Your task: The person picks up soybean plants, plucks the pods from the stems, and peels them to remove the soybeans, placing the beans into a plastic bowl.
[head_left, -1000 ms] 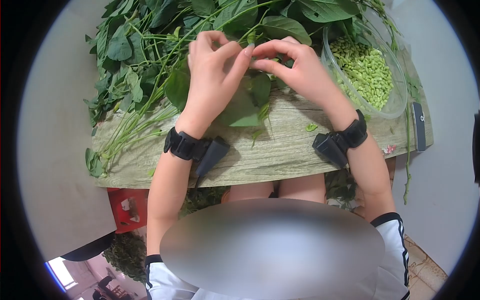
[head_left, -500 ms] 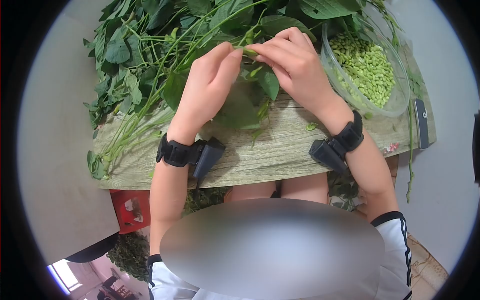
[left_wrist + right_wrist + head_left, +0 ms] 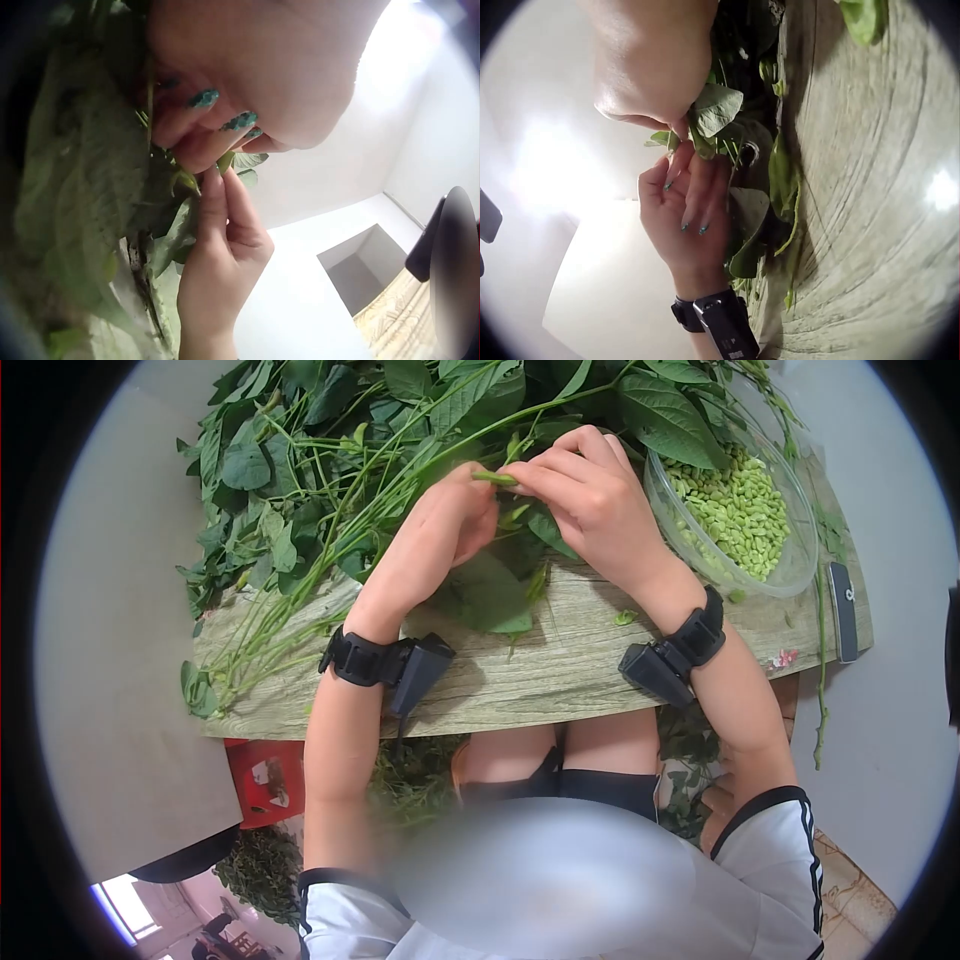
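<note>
A green bean pod [image 3: 494, 478] spans the gap between the two hands, above the near side of a heap of leafy bean plants [image 3: 270, 480]. My right hand [image 3: 605, 510] pinches its right end between thumb and forefinger. At the other end, my left hand [image 3: 430, 545] grips it with curled fingers; their green painted nails [image 3: 241, 121] show in the left wrist view. Behind the hands, leaves and stems crowd close. In the right wrist view, more pods [image 3: 782, 176] hang beside the left hand, low over the table.
A clear plastic tub [image 3: 806, 575] of shelled green beans [image 3: 740, 510] stands to the right of my right hand. Beyond it a dark flat device [image 3: 843, 613] lies at the table's right edge. One small green piece [image 3: 625, 617] rests on the wooden tabletop [image 3: 570, 660].
Both hands have shifted slightly down toward me. My left hand has rolled so its fingers curl under, and the pod now shows plainly between the hands. Leaves by the tub have swung across its rim.
</note>
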`<action>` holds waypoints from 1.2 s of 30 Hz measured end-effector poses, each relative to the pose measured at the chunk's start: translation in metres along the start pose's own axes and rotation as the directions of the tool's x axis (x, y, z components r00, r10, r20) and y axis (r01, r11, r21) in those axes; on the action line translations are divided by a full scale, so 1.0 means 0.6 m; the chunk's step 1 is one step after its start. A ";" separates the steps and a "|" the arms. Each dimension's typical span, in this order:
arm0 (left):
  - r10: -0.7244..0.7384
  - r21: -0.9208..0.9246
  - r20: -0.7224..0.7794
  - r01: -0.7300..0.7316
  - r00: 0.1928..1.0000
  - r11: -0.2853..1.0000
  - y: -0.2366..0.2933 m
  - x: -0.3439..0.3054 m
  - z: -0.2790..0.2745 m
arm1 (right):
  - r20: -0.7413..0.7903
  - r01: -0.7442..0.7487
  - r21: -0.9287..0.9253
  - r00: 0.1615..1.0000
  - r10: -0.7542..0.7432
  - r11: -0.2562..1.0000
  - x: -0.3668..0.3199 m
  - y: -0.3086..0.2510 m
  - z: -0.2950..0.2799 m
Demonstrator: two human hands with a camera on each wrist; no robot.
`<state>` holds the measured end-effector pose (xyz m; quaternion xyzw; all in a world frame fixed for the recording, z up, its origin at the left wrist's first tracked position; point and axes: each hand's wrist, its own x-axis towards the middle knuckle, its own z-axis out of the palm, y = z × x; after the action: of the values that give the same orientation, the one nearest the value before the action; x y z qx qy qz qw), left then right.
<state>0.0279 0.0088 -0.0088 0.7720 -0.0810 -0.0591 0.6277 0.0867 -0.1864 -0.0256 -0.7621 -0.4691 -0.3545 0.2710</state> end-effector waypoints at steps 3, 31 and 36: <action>0.001 0.010 -0.001 -0.001 1.000 1.000 0.000 0.001 0.001 | 0.001 -0.001 0.002 1.000 0.001 1.000 0.001 0.000 -0.001; 0.036 0.033 -0.017 -0.035 0.999 0.999 -0.005 0.004 0.007 | 0.019 0.052 -0.090 0.999 -0.051 0.995 0.004 -0.009 -0.005; 0.040 0.007 -0.043 -0.040 0.998 0.999 -0.007 0.003 0.010 | 0.034 0.065 -0.096 0.998 -0.062 0.993 0.001 -0.009 -0.004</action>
<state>0.0289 0.0032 -0.0141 0.7732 -0.0830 -0.0295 0.6281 0.0817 -0.1855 -0.0232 -0.7645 -0.4794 -0.3733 0.2150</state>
